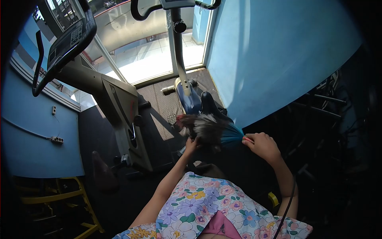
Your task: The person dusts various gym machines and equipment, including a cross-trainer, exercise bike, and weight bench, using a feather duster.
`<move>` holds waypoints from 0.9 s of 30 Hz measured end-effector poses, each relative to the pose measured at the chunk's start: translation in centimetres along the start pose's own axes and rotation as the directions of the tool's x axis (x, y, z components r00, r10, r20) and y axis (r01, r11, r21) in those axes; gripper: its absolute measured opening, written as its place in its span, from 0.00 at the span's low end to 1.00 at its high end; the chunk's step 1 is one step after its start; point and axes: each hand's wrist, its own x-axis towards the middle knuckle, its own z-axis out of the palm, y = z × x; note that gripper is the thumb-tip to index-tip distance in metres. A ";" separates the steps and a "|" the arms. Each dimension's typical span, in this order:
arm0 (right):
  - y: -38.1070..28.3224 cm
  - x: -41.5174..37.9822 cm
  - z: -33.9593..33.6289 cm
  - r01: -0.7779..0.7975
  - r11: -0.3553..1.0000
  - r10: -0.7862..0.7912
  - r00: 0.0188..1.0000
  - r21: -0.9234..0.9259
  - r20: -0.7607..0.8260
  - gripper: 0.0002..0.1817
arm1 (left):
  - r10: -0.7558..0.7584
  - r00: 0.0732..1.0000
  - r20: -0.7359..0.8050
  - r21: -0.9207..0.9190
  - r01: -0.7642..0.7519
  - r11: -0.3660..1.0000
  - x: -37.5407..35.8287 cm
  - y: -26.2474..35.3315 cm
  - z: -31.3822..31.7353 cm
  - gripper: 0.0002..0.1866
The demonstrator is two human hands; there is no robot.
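1. the right hand is clenched around the handle end of a feather duster, at 3 o'clock of its head.
2. the left hand touches the duster's grey feathers from 6 o'clock; whether it grips them i cannot tell.
3. the duster lies just over the exercise bike saddle, with a blue wall at 2 o'clock.
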 end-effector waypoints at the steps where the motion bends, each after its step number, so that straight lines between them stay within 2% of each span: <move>1: 0.2 0.2 0.0 -0.004 1.000 0.004 1.000 0.005 -0.002 0.17 | -0.001 1.000 0.003 0.006 0.001 1.000 0.3 -0.3 -0.1 0.31; 3: 0.5 0.5 0.3 -0.092 0.996 0.094 0.987 0.022 -0.133 0.17 | -0.054 0.999 -0.004 0.006 0.054 0.998 0.3 0.0 0.1 0.31; 5: 0.5 0.2 0.4 -0.096 0.995 0.098 0.987 0.024 -0.123 0.17 | -0.052 0.999 0.016 -0.014 0.052 0.999 -0.1 0.6 0.4 0.31; 7: 0.9 -0.3 1.1 -0.003 1.000 0.003 1.000 0.008 -0.012 0.17 | -0.069 0.998 0.008 0.028 0.068 0.997 -1.0 1.7 0.7 0.31; 8: 1.1 -0.6 1.0 -0.004 1.000 0.003 0.998 0.011 0.063 0.17 | -0.039 0.999 0.004 0.050 0.039 0.998 0.0 0.4 0.0 0.29; 9: 1.2 -0.9 0.9 -0.011 1.000 0.010 0.998 0.013 0.063 0.17 | -0.043 0.999 0.010 0.053 0.043 0.998 0.3 -0.3 -0.6 0.29; 11: 1.6 -1.4 0.6 -0.053 0.995 0.053 0.999 0.089 0.001 0.17 | 0.013 0.998 0.063 0.084 -0.018 0.996 1.0 -1.1 -1.1 0.29; 12: 2.6 -1.2 1.4 -0.083 0.989 0.094 0.991 0.125 -0.092 0.18 | -0.048 0.999 0.012 0.028 0.048 0.998 -0.6 1.1 0.5 0.30; 13: 3.4 -0.8 2.2 -0.084 0.988 0.096 0.991 0.126 -0.094 0.18 | -0.047 0.999 0.014 0.030 0.046 0.998 -0.8 1.3 0.8 0.30; 15: 4.5 0.3 3.5 -0.091 0.934 0.173 0.962 0.346 -0.211 0.19 | -0.038 0.999 -0.036 0.013 0.038 0.999 -1.1 1.4 1.2 0.31; 17: 4.7 0.7 4.2 -0.098 0.943 0.182 0.952 0.317 -0.247 0.18 | -0.052 0.998 -0.029 0.016 0.053 0.998 -1.2 1.7 1.3 0.32; 20: 6.1 0.5 4.5 -0.161 0.981 0.174 0.976 0.107 -0.130 0.17 | -0.068 0.998 -0.011 0.033 0.068 0.997 -0.9 1.5 1.1 0.31; 21: 6.9 -0.1 4.0 -0.196 0.976 0.204 0.976 0.091 -0.079 0.17 | -0.065 0.998 0.003 0.038 0.065 0.997 -0.7 1.3 0.9 0.29; 25: 9.1 -1.0 2.2 -0.258 0.962 0.265 0.962 0.096 -0.071 0.16 | -0.074 0.997 -0.027 0.007 0.074 0.997 -1.1 1.4 1.7 0.26; 27: 7.5 0.3 1.9 -0.149 0.985 0.158 0.982 0.087 -0.104 0.16 | -0.104 0.995 -0.013 0.026 0.104 0.994 -1.1 1.5 1.7 0.25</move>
